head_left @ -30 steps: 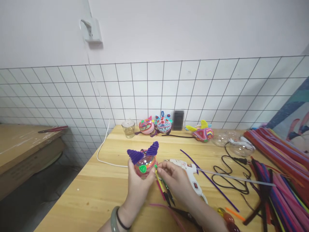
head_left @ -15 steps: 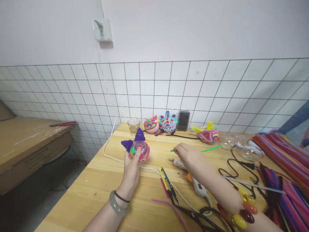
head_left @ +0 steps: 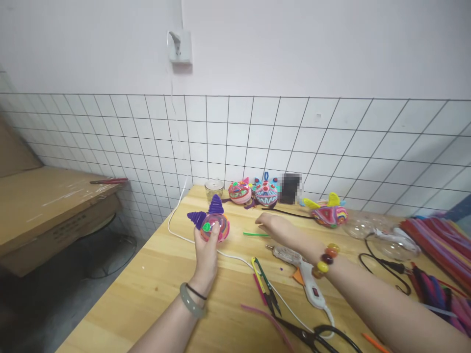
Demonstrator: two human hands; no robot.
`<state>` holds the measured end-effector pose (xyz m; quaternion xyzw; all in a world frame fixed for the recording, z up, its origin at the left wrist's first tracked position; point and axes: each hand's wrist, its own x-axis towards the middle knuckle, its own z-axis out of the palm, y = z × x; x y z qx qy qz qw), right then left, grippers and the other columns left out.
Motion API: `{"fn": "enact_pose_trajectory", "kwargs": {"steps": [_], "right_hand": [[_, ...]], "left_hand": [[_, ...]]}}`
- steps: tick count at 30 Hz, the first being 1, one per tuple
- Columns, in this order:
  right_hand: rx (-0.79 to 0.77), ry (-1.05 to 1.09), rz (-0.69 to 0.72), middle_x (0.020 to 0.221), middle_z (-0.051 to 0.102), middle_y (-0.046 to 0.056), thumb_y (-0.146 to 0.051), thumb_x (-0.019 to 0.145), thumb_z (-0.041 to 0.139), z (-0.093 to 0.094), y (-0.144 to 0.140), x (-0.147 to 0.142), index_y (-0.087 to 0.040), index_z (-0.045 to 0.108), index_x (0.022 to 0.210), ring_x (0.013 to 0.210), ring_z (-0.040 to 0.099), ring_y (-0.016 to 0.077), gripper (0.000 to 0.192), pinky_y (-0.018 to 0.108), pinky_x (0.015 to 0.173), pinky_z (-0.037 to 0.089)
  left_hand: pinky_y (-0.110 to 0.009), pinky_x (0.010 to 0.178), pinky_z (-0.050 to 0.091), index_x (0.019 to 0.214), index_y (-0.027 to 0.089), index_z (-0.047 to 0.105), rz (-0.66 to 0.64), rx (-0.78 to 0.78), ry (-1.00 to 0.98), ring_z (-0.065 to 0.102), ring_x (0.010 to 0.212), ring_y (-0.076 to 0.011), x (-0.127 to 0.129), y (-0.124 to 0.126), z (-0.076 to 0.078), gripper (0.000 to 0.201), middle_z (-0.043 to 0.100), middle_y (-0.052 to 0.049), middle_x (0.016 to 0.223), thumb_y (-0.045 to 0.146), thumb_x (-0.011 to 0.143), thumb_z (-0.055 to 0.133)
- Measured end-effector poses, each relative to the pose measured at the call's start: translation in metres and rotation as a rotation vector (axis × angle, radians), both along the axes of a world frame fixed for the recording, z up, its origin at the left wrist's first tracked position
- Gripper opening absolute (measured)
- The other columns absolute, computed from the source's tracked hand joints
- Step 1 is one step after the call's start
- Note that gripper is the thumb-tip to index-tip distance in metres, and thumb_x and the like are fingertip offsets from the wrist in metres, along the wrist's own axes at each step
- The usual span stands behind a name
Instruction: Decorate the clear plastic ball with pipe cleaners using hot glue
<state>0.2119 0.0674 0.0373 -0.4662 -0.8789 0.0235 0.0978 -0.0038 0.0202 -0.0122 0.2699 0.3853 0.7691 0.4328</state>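
Note:
My left hand (head_left: 206, 250) is closed around a clear plastic ball (head_left: 217, 224) wrapped in pink and other coloured pipe cleaner. Two purple coiled ears (head_left: 216, 205) stick up from it, and a small green coil (head_left: 206, 227) sits on its front. Above the table to the right, my right hand (head_left: 274, 226) points left with its fingers bent down. A green pipe cleaner (head_left: 253, 234) shows just below those fingers, its right part hidden by the hand. The thumb is out of sight, so I cannot tell whether the hand grips it.
A white glue gun (head_left: 311, 284) lies under my right forearm. Nearer me are thread snips (head_left: 263, 279), black scissors (head_left: 305, 336) and a pink pipe cleaner (head_left: 265, 316). Finished decorated balls (head_left: 265, 191), a glass (head_left: 214, 189) and a black pipe cleaner (head_left: 287, 213) sit behind; pipe-cleaner bundles (head_left: 434, 245) lie right.
My right hand has shifted left over the table, and the green pipe cleaner's left end now reaches further left. The left hand still holds the ball. The camera view has turned slightly left.

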Motion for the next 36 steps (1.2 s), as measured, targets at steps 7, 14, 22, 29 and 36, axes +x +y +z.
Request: {"fn": "enact_pose_trajectory", "kwargs": {"steps": [7,14,22,29,36], "right_hand": [[-0.237,0.149,-0.5,0.052,0.065,0.005,-0.045,0.093,0.034,-0.008,-0.074,0.078,-0.02,0.057,0.059,0.049,0.057,0.0182,0.048,0.027,0.05,0.035],[-0.404,0.321,-0.66,0.043,0.054,-0.001,-0.052,0.075,0.06,-0.06,-0.108,0.082,-0.021,0.05,0.044,0.044,0.048,0.0147,0.045,0.026,0.048,0.027],[-0.422,0.501,-0.725,0.038,0.04,-0.005,-0.051,0.066,0.062,-0.073,-0.105,0.082,-0.023,0.039,0.042,0.041,0.039,0.0125,0.043,0.026,0.047,0.024],[-0.714,1.295,-0.807,0.05,0.041,-0.006,-0.053,0.066,0.066,-0.069,-0.114,0.076,-0.021,0.051,0.066,0.041,0.033,0.0093,0.035,0.021,0.042,0.023],[-0.685,1.653,-0.516,0.052,0.041,-0.006,-0.047,0.065,0.075,-0.043,-0.132,0.044,-0.021,0.051,0.071,0.047,0.038,0.0098,0.035,0.022,0.046,0.033]], "left_hand": [[-0.031,0.07,0.055,0.097,0.023,0.056,-0.187,-0.074,-0.195,0.066,0.079,-0.0145,0.002,-0.006,0.008,0.043,0.067,0.0,0.092,0.045,0.067,0.076],[-0.034,0.079,0.054,0.097,0.021,0.06,-0.35,-0.055,-0.281,0.067,0.087,-0.0164,0.007,-0.014,0.013,0.037,0.071,-0.002,0.095,0.031,0.067,0.079],[-0.034,0.083,0.053,0.101,0.021,0.059,-0.431,0.003,-0.203,0.067,0.089,-0.0165,0.007,-0.016,0.008,0.038,0.07,-0.003,0.1,0.024,0.068,0.078],[-0.037,0.093,0.049,0.101,0.021,0.06,-0.454,0.071,-0.191,0.066,0.097,-0.0183,0.01,-0.018,0.011,0.037,0.071,-0.003,0.1,0.02,0.069,0.078],[-0.038,0.093,0.048,0.104,0.022,0.06,-0.481,0.078,-0.136,0.064,0.104,-0.0215,0.014,-0.022,0.009,0.041,0.07,-0.005,0.106,0.02,0.068,0.078]]}}
